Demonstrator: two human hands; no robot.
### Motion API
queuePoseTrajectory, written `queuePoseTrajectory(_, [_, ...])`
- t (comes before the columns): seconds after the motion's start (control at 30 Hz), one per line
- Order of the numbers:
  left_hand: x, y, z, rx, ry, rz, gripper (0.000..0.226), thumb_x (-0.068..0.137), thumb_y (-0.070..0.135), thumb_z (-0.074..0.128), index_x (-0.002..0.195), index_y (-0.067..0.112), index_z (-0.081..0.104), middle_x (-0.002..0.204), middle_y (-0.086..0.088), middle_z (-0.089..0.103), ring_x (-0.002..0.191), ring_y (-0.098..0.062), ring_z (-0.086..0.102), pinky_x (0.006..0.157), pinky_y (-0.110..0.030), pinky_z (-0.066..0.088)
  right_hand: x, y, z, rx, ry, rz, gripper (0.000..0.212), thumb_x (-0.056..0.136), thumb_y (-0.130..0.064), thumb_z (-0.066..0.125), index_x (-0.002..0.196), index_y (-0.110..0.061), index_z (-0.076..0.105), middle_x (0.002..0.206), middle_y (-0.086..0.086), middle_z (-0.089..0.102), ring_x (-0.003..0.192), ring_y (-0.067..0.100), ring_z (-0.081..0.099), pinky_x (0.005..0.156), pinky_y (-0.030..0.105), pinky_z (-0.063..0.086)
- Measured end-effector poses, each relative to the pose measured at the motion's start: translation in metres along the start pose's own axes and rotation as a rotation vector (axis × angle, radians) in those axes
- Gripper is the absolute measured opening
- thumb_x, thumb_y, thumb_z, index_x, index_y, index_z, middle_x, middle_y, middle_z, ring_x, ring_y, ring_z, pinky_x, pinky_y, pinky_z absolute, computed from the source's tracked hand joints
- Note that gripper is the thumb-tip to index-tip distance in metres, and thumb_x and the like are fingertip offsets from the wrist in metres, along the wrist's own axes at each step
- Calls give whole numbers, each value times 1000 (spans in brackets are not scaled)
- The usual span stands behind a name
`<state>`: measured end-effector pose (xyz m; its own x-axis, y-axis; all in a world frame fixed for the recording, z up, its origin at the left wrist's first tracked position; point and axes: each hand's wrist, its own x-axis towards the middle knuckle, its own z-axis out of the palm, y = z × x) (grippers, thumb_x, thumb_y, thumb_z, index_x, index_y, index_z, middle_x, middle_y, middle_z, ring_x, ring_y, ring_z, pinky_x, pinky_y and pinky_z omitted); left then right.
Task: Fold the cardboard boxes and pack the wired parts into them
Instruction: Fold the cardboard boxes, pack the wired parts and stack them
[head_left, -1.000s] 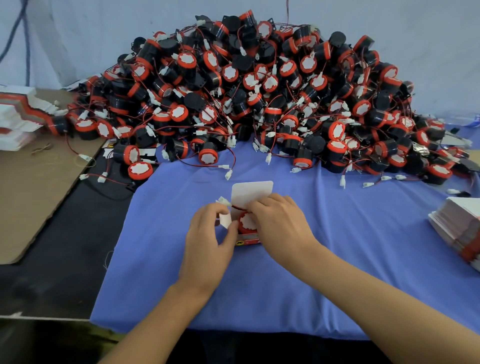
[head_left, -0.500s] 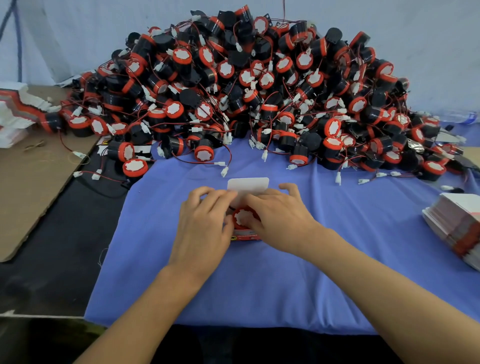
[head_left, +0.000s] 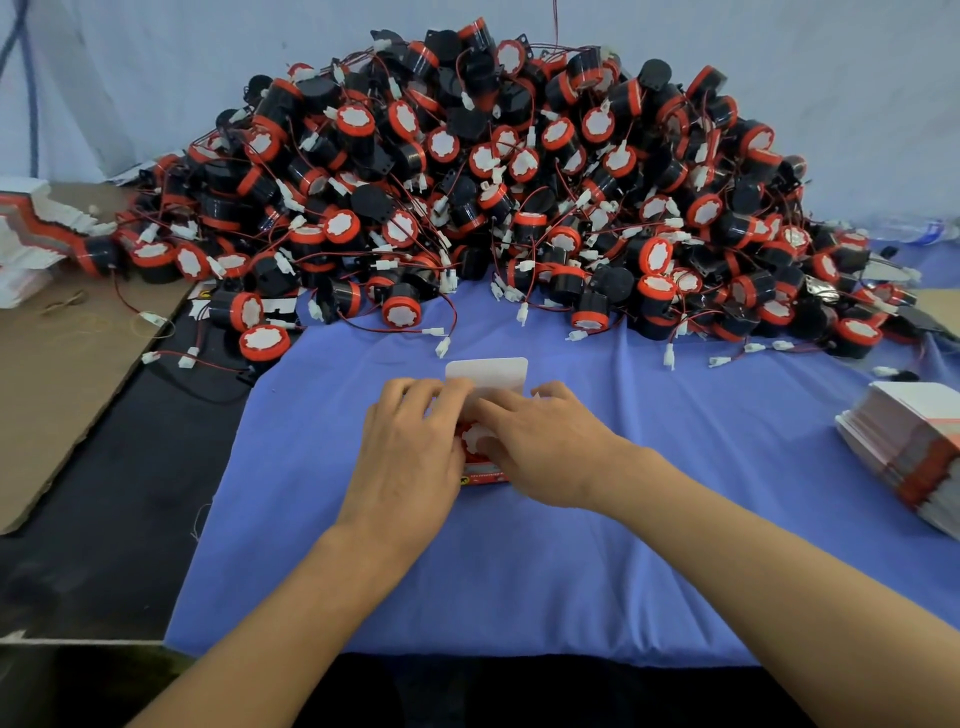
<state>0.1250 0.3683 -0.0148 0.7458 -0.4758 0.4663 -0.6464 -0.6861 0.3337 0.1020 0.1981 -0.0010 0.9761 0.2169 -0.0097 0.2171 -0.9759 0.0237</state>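
A small red and white cardboard box (head_left: 480, 474) stands on the blue cloth (head_left: 649, 519) at the centre, its white top flap (head_left: 488, 371) still raised behind my fingers. A red-capped wired part (head_left: 475, 439) sits inside the box opening. My left hand (head_left: 410, 457) grips the box from the left, fingers curled over its top edge. My right hand (head_left: 540, 447) holds it from the right, fingers pressing over the part. Most of the box is hidden by both hands.
A large heap of black and red wired parts (head_left: 493, 197) fills the back of the table. A stack of flat unfolded boxes (head_left: 914, 447) lies at the right edge. More flat boxes (head_left: 31, 239) rest on a brown cardboard sheet (head_left: 62, 364) at the left.
Both hands have closed in over the box. The white connector and wire seen by my left thumb earlier are now tucked out of sight under my fingers.
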Motion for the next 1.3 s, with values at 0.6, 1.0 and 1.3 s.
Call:
queuePoseTrajectory(0.6, [2,-7,-11,174,-216,99,15,99,26,54,113,22,57,88,9,69,138,-24,39,96,-39,38,-15,-10,19,219,245,156,29,98,-44,50,115,-29,68,120,-8,55,107,21,41,94,40,42])
queuePoseTrajectory(1.0, [10,-8,-6,22,-206,-11,17,100,35,63,94,20,63,102,8,60,111,-17,46,96,-34,43,-31,-11,53,187,656,120,22,102,-31,57,108,-19,75,124,0,66,129,28,53,99,40,43])
queuePoseTrajectory(1.3, [9,3,-8,435,-324,104,16,97,18,52,105,29,61,114,5,52,116,-23,46,74,-32,28,-33,-17,71,321,716,198,26,104,-27,58,121,-17,74,149,20,46,137,44,43,106,54,43])
